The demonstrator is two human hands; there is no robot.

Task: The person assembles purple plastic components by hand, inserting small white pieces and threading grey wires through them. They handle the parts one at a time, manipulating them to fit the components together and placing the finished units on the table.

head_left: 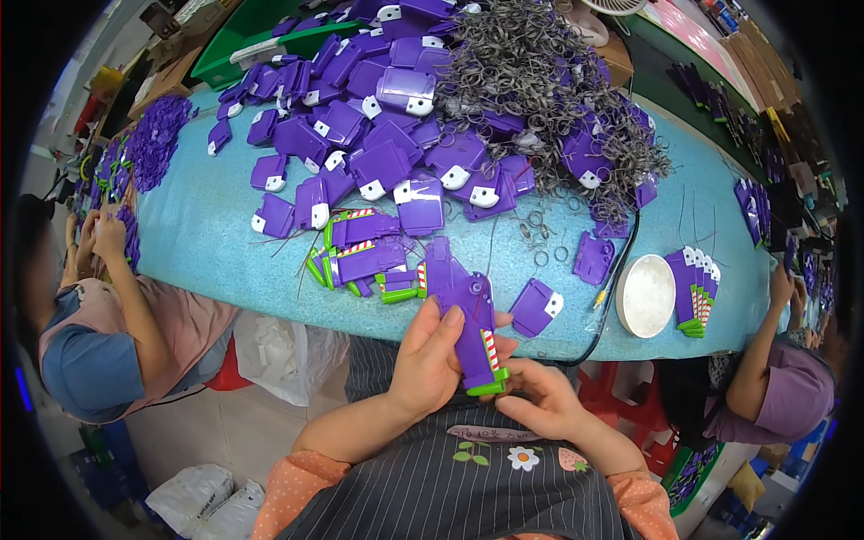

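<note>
Over the table's near edge, my left hand [430, 358] is closed around a purple plastic wing-shaped part [475, 346] with a red-and-white striped edge and a green tip. My right hand [543, 398] is at its green end, thumb and fingers curled about the tip; their exact contact is partly hidden. A thin wire rises from the part's upper end. Just beyond my left hand lie several similar striped parts [364, 256] with green ends. A purple panel with a white corner [537, 308] rests to the right of the held part.
Purple panels [382, 166] are heaped at the far middle, beside a tangle of grey wire coils [531, 76]. A white bowl [646, 295] stands right, with a black cable [619, 274] left of it and fanned striped parts [695, 286] right. Co-workers sit left [126, 337] and right [778, 396].
</note>
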